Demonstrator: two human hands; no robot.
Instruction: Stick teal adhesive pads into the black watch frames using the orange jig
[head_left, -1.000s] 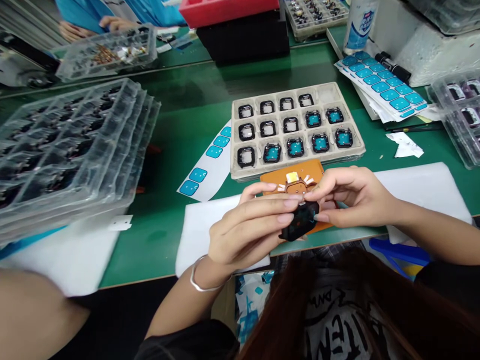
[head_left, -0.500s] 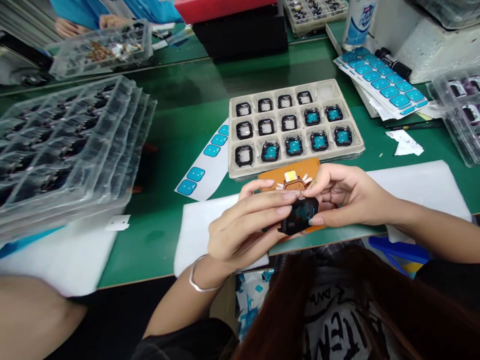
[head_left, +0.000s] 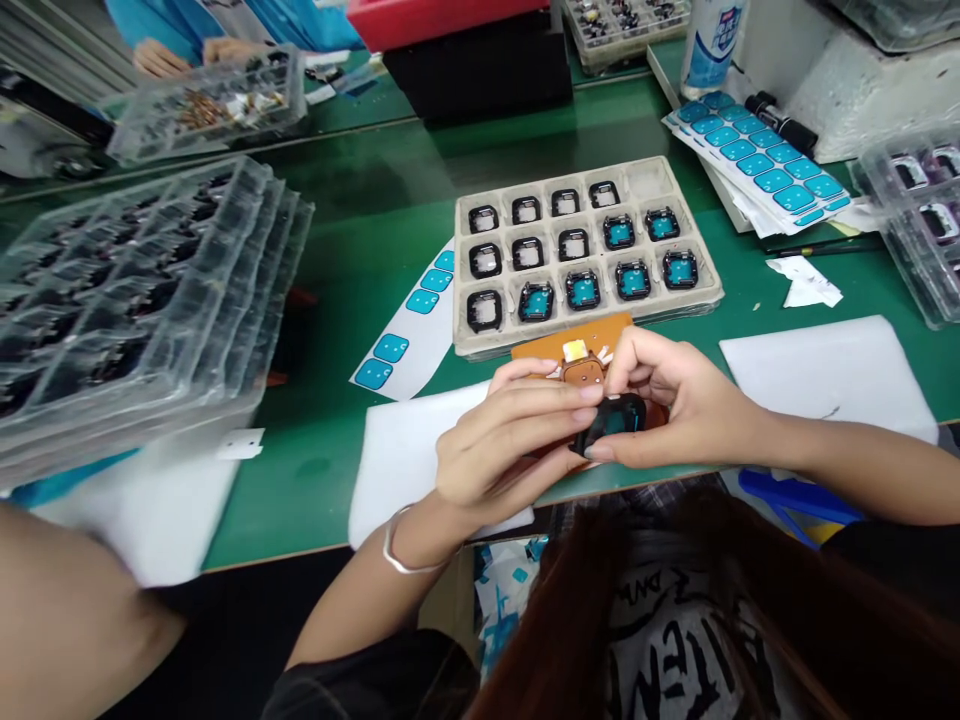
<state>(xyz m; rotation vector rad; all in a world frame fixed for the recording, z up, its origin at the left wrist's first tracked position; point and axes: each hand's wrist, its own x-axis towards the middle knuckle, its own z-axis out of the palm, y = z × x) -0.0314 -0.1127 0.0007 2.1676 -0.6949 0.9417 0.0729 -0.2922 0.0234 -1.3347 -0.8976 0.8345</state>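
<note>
Between both hands is a black watch case (head_left: 616, 418) with a dark glossy face, tilted toward me. My left hand (head_left: 517, 430) grips its left side, fingers over the top and thumb underneath. The thumb and index finger of my right hand (head_left: 671, 405) close on its right side. Just behind the case stands an orange-brown fixture (head_left: 583, 372) with a yellow-and-white block on top, partly covered by my fingers. Beyond it lies a pale compartment tray (head_left: 491, 345) of black square watch frames, some with blue film inside.
A strip of blue stickers (head_left: 390, 350) lies left of the tray, and sticker sheets (head_left: 757, 155) sit at the back right. Stacked clear trays (head_left: 247, 300) stand on the left. White foam pads (head_left: 832, 370) line the front edge. Across the table is another person's hand (head_left: 161, 58).
Both hands have shifted slightly right with the watch case, and its face has turned a little. My right thumb has slid left across the case's lower edge.
</note>
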